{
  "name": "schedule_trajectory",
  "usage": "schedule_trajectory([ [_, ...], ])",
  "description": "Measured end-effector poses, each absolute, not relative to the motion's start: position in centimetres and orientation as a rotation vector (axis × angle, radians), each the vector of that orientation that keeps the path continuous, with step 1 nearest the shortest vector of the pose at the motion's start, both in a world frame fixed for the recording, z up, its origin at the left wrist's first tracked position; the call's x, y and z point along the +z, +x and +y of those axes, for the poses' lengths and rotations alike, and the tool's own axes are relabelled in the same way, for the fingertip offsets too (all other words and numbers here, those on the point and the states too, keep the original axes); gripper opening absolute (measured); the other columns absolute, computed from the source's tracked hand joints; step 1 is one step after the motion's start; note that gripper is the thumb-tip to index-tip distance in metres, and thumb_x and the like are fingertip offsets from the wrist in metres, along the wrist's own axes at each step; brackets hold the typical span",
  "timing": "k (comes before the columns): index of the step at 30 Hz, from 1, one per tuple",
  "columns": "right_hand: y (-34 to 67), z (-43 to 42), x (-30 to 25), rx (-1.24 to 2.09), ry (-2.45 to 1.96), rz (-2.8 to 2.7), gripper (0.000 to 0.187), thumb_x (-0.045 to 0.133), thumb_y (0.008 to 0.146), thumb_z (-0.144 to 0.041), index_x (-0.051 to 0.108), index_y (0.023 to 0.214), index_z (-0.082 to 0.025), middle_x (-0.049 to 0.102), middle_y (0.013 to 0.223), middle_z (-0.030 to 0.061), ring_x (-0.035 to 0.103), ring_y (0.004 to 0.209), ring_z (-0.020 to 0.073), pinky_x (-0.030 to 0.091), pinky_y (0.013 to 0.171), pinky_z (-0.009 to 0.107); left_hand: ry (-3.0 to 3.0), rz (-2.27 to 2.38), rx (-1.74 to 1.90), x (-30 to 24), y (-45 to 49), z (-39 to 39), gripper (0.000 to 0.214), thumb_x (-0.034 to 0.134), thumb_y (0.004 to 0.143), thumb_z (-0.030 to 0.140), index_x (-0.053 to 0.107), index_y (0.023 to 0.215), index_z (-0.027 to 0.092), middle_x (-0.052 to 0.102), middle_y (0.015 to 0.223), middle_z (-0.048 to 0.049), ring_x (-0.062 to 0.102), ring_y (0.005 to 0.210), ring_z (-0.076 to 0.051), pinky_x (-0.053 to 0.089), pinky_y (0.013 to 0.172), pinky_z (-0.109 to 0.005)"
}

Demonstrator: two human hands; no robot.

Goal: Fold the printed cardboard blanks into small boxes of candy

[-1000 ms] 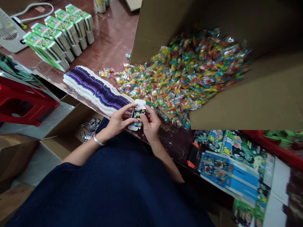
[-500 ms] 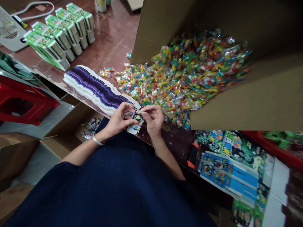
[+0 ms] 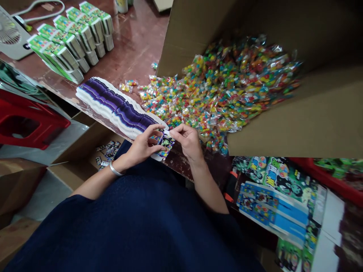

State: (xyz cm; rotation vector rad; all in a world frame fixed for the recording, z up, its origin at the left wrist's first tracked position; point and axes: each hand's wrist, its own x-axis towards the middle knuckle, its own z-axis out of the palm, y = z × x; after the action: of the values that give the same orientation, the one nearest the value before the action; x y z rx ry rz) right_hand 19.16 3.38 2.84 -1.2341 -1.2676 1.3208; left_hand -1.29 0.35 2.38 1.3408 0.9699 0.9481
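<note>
A small printed carton (image 3: pixel 164 145), purple and green with a white flap, is held over the table's front edge. My left hand (image 3: pixel 141 145) grips its left side, fingers curled round it. My right hand (image 3: pixel 185 138) pinches the carton's top flap between thumb and fingers. Just behind lies a fanned row of flat purple-and-white carton blanks (image 3: pixel 116 107). A heap of clear packets of coloured candy (image 3: pixel 215 90) spills from a big tipped cardboard box (image 3: pixel 297 121) right beside my right hand.
Rows of finished green-and-white boxes (image 3: pixel 68 41) stand at the back left near a white fan (image 3: pixel 11 34). A red stool (image 3: pixel 28 124) and an open cardboard box (image 3: pixel 93 151) with small cartons sit lower left. Printed sheets (image 3: pixel 278 196) lie lower right.
Both hands and the small carton have shifted slightly right. The white flap that stood up has been folded down, and my right hand now pinches at the carton's top.
</note>
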Motion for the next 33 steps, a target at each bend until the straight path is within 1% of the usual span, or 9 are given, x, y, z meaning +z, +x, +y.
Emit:
schedule_trajectory([
  [6,18.8,1.8,2.6,1.027,-1.172,-1.477,0.021,0.072,0.095,-0.042,0.070,0.082,-0.025,0.073,0.088,0.0009,0.069,0.086,0.0182,0.055,0.084,0.034,1.286,0.950,0.946,2.5,-1.3,0.4,0.059,0.083,0.083,0.022,0.063,0.138,0.026,0.063,0.112,-0.0024,0.064,0.071,-0.007,0.063,0.069,-0.023],
  [10,18.7,0.1,1.3,0.985,-1.160,-1.492,0.016,0.073,0.095,-0.043,0.073,0.095,-0.027,0.075,0.108,0.0043,0.073,0.102,0.0210,0.059,0.092,0.038,1.258,0.950,0.947,2.3,-1.2,0.1,0.048,0.083,0.082,0.023,0.069,0.128,0.022,0.065,0.114,-0.0048,0.067,0.079,-0.010,0.063,0.071,-0.023],
  [16,18.6,-1.4,0.4,1.055,-1.212,-1.434,0.021,0.073,0.095,-0.046,0.072,0.090,-0.025,0.077,0.102,0.0042,0.075,0.095,0.0199,0.061,0.086,0.036,1.245,0.958,0.907,1.2,-0.9,-0.5,0.036,0.084,0.080,0.025,0.067,0.112,0.019,0.065,0.106,-0.0033,0.064,0.075,-0.010,0.060,0.067,-0.022],
  [19,20.4,-0.3,0.2,1.096,-1.271,-1.476,0.029,0.070,0.095,-0.052,0.073,0.091,-0.024,0.077,0.094,0.0033,0.073,0.080,0.0185,0.059,0.071,0.031,1.257,0.963,0.879,1.2,-1.0,-0.6,0.030,0.084,0.080,0.026,0.062,0.099,0.018,0.062,0.094,-0.0004,0.061,0.075,-0.011,0.057,0.065,-0.022],
  [22,23.4,1.8,-0.8,0.732,-1.610,-1.549,0.028,0.068,0.096,-0.050,0.072,0.092,-0.022,0.075,0.086,0.0033,0.065,0.065,0.0170,0.055,0.068,0.032,1.303,1.067,0.879,1.5,-1.5,-0.4,0.035,0.085,0.077,0.027,0.053,0.087,0.020,0.058,0.082,0.0031,0.057,0.072,-0.011,0.052,0.062,-0.020],
  [25,25.3,3.6,-2.1,0.503,-1.798,-1.783,0.014,0.074,0.091,-0.034,0.073,0.096,-0.021,0.077,0.095,0.0075,0.065,0.072,0.0205,0.054,0.079,0.037,1.335,1.139,0.911,1.7,-1.8,-0.2,0.033,0.082,0.080,0.026,0.054,0.095,0.020,0.059,0.087,0.0017,0.057,0.076,-0.012,0.049,0.062,-0.021],
  [29,25.3,4.5,-2.7,0.513,-1.864,-1.967,0.035,0.075,0.088,-0.021,0.070,0.122,-0.023,0.075,0.108,0.0100,0.069,0.090,0.0263,0.053,0.081,0.039,1.282,1.094,0.942,1.6,-2.2,0.4,0.054,0.080,0.079,0.023,0.057,0.129,0.022,0.060,0.094,-0.0002,0.058,0.072,-0.012,0.049,0.062,-0.022],
  [31,24.9,4.6,-2.4,0.507,-1.897,-2.039,0.032,0.073,0.088,-0.021,0.071,0.120,-0.023,0.073,0.110,0.0108,0.069,0.094,0.0281,0.053,0.079,0.039,1.280,1.059,0.887,1.6,-2.5,0.7,0.054,0.079,0.078,0.021,0.062,0.128,0.022,0.061,0.093,-0.0004,0.057,0.072,-0.012,0.049,0.063,-0.023],
  [33,24.9,4.6,-2.0,0.516,-1.891,-2.091,0.019,0.073,0.088,-0.021,0.073,0.107,-0.022,0.071,0.111,0.0111,0.069,0.093,0.0273,0.053,0.077,0.038,1.282,0.988,0.793,1.5,-2.7,1.0,0.037,0.077,0.078,0.021,0.068,0.114,0.019,0.065,0.093,-0.0012,0.060,0.076,-0.013,0.051,0.069,-0.025],
])
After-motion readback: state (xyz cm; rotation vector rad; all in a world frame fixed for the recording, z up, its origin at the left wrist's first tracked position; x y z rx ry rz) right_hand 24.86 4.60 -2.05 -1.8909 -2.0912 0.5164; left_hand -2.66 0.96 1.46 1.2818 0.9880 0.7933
